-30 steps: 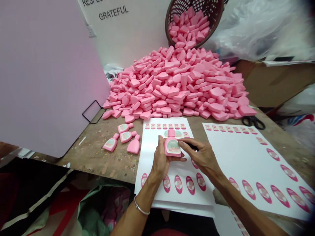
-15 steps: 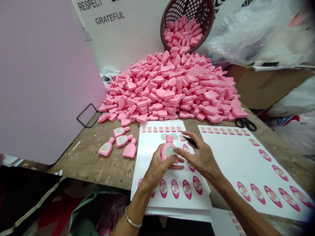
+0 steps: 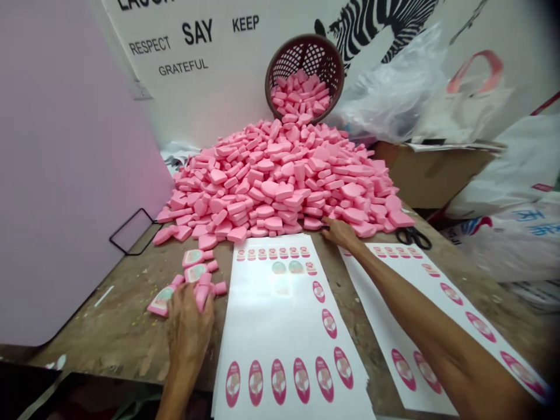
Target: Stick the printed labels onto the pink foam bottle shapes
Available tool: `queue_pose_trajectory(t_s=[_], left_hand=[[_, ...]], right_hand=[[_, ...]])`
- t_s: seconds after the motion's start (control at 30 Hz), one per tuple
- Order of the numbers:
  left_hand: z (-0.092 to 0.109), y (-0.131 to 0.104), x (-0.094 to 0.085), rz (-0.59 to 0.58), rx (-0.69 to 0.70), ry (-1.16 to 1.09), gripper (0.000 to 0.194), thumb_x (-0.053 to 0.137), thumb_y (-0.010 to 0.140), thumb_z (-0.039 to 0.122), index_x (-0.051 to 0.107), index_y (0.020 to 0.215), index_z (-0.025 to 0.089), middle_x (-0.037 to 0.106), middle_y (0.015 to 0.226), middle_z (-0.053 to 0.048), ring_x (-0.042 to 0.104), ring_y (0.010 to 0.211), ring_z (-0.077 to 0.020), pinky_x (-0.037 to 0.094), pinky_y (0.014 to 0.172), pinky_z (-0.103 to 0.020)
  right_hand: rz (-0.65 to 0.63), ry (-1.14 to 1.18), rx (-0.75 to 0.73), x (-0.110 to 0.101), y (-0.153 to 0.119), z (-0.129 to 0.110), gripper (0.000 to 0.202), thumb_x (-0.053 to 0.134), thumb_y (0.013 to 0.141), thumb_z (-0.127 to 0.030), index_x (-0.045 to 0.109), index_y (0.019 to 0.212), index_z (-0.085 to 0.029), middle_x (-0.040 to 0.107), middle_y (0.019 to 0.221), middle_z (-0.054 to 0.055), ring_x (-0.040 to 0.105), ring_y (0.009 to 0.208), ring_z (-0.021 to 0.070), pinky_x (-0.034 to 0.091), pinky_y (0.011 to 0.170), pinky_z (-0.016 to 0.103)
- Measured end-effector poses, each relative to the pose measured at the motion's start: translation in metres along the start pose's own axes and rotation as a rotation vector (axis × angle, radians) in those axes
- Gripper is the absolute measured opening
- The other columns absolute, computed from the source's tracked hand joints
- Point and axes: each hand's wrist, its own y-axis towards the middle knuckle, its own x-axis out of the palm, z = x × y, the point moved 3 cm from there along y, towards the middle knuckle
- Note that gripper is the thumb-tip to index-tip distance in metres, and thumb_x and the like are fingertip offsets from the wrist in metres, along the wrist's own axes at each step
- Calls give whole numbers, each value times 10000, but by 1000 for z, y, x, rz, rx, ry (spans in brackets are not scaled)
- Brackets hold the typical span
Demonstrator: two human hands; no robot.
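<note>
Nearest is the left hand, to the left of the stack of sticker sheets, its back turned up and its wrist low. Thumb and fingers pinch a pink bottle, cap pointing away; whether a label is on it, I cannot tell, because the hand covers much of it. Just beyond lie labelled bottles in a small group, also left of the stack, and one more bottle is partly hidden behind the held one.

The step in hand seems, in my judgement, a change of bottles — one placed by the left, another sought by the right. For the left, the move calls for a gentle release which does not push the neighbours.

To the right of the stack, the right forearm stretches far forward across a second sheet. The right hand, palm down, is beyond the stack's far right corner, at the front edge of the pile of pink bottles. Its fingertips are near a low bottle; whether they grip it, I cannot tell. This reach calls for a loose bottle from the edge — pulling from under others could make the pile slide.

Farthest, behind the stack and above the pile, a tipped basket holds more bottles.
</note>
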Motion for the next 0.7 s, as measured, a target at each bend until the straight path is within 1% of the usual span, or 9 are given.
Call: queue_pose_trajectory(t_s=[0.1,0.2,0.3,0.4,0.47,0.5,0.57,0.63,0.7], left_hand=[[19,0,-7,87,76,5,423,493,849,319,543,1200,88,455,1334,-227,399,1251,-386,344,1006,-564],[53,-1,-3,-60,108,-386,346,515,852,329,574,1152,165,525,1281,-147,457,1226,-287,401,1001,-442],[84,-3,16,-551,-32,-786,410,596,803,404,586,1144,177,593,1195,-128,581,1054,-253,483,856,-371],[108,-21,31,-1121,-42,-1040,375,651,765,412,651,1029,146,676,964,-101,635,863,-219,484,769,-322],[110,-34,36,-1269,-78,-1147,321,646,774,401,657,949,132,673,819,-71,636,740,-187,486,703,-298],[108,-39,38,-1248,-141,-1185,318,637,783,404,645,945,131,662,780,-60,631,689,-173,488,662,-286],[97,-42,43,-1074,-299,-1236,334,641,779,416,617,962,138,637,759,-41,618,630,-153,494,606,-271],[88,-42,48,-879,-397,-1265,333,685,746,388,604,958,146,613,782,-26,608,632,-133,519,626,-271],[83,-39,55,-759,-438,-1288,344,725,710,343,594,963,150,596,803,-17,603,652,-122,543,670,-285]], right_hand=[[-23,-68,-32,-12,-5,-7,284,584,780,-272,659,1022,-142,704,943,158,638,923,320,441,703,348],[-3,-96,-137,-38,-41,-22,307,544,832,-340,636,1077,-180,695,971,129,629,908,290,432,696,339],[-77,7,-505,-63,-96,-54,257,562,835,-308,642,1068,-237,690,973,67,621,846,212,439,704,304],[-291,137,-783,-68,-145,-83,199,568,845,-276,654,1024,-269,674,896,33,596,832,182,439,735,299],[-414,277,-790,-60,-158,-90,261,570,856,-318,612,1111,-283,660,965,28,590,885,177,446,760,294],[-446,362,-749,-52,-158,-90,324,567,860,-350,570,1177,-283,647,1042,34,587,931,177,451,779,292],[-417,498,-608,-31,-151,-85,370,512,888,-402,516,1228,-257,621,1131,52,587,962,177,457,785,293],[-264,520,-451,-6,-141,-80,293,417,929,-384,549,1134,-221,644,1046,60,595,888,179,448,749,305],[-76,410,-370,16,-137,-80,239,394,934,-340,582,989,-203,659,898,55,584,804,188,413,724,325]])
